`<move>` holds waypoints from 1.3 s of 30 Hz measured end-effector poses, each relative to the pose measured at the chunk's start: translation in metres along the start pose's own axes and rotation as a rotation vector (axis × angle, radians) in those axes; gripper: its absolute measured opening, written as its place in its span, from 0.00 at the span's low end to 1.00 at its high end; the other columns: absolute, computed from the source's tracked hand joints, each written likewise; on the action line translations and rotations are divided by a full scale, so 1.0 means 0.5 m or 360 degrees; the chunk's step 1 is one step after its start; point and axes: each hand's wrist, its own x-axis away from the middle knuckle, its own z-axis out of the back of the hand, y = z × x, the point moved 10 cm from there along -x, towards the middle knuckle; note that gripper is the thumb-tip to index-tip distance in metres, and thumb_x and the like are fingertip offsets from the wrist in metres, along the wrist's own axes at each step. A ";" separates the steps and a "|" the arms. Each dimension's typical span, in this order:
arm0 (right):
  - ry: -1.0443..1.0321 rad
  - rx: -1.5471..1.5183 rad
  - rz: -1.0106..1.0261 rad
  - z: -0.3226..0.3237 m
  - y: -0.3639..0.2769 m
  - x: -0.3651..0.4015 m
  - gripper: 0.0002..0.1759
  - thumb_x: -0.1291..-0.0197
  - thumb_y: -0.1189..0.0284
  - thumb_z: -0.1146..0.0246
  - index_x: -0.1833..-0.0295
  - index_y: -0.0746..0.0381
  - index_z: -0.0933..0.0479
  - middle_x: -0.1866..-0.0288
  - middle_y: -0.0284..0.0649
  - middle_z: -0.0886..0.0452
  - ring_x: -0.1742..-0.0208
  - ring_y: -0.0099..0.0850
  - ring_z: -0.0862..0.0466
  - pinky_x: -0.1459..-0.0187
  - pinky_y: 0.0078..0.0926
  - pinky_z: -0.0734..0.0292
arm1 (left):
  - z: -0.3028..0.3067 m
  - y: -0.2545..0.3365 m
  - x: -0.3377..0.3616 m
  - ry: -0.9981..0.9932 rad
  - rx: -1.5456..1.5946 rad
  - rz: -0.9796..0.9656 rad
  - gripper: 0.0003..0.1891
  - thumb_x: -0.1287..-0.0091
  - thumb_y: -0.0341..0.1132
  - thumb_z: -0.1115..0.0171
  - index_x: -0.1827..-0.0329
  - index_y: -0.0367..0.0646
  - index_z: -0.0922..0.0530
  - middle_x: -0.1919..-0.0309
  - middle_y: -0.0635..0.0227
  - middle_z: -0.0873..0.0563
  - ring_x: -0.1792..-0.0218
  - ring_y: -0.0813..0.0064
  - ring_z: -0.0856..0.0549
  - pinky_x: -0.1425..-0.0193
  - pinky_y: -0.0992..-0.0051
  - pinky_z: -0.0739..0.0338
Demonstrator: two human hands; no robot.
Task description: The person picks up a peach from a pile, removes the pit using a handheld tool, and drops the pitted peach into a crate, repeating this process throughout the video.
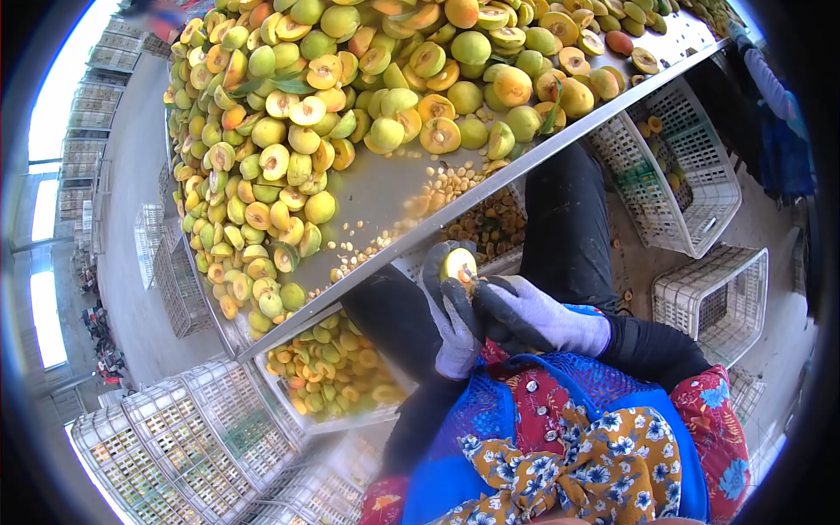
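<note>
Left hand [451, 317], in a grey glove with a dark palm, is curled shut round a green-yellow halved fruit [460, 262], cut face up, just below the worktop's edge and over the person's lap. Right hand [530, 315], in a pale grey knit glove, comes in beside it with fingers bunched and tips at that cut face. Whether they pinch the stone, I can't tell from here.

Out from there, the slanted sheet-metal worktop [376, 188] has a scatter of pale loose fruit stones [442, 185] near its edge, and beyond them a big heap of green and orange fruit [289, 131]. Plenty of it lies halved and pitted, and plenty more is still whole, so I'd call it well under way with lots left.

Under the worktop, a white plastic lattice crate [302, 420] is well filled with orange halves. Off to the right, a white slatted basket [700, 188] holds only a few pieces, and the white crate beside it [713, 302] looks empty.
</note>
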 end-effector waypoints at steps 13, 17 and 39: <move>-0.0286 0.0289 0.0415 0.007 -0.018 0.005 0.17 0.26 0.58 0.45 0.50 0.62 0.27 0.74 0.29 0.25 0.80 0.18 0.27 0.76 0.19 0.29 | -0.007 -0.055 0.003 0.0057 0.0005 0.0304 0.21 0.18 0.46 0.57 0.45 0.36 0.25 0.58 0.58 0.15 0.61 0.68 0.13 0.54 0.70 0.16; -0.0223 -0.0356 -0.0172 0.021 0.058 0.013 0.18 0.26 0.55 0.45 0.53 0.60 0.26 0.76 0.28 0.26 0.81 0.17 0.29 0.79 0.18 0.32 | -0.006 -0.099 -0.003 -0.0131 -0.0380 0.0439 0.22 0.18 0.47 0.59 0.47 0.36 0.24 0.59 0.62 0.15 0.61 0.71 0.13 0.54 0.74 0.18; -0.1006 -0.2225 -0.0964 -0.048 0.058 0.060 0.21 0.25 0.55 0.48 0.55 0.66 0.31 0.83 0.26 0.41 0.90 0.11 0.42 0.93 0.08 0.46 | -0.084 -0.052 -0.009 -0.0457 0.0543 0.0533 0.27 0.19 0.53 0.61 0.48 0.35 0.25 0.53 0.51 0.15 0.53 0.63 0.14 0.43 0.64 0.19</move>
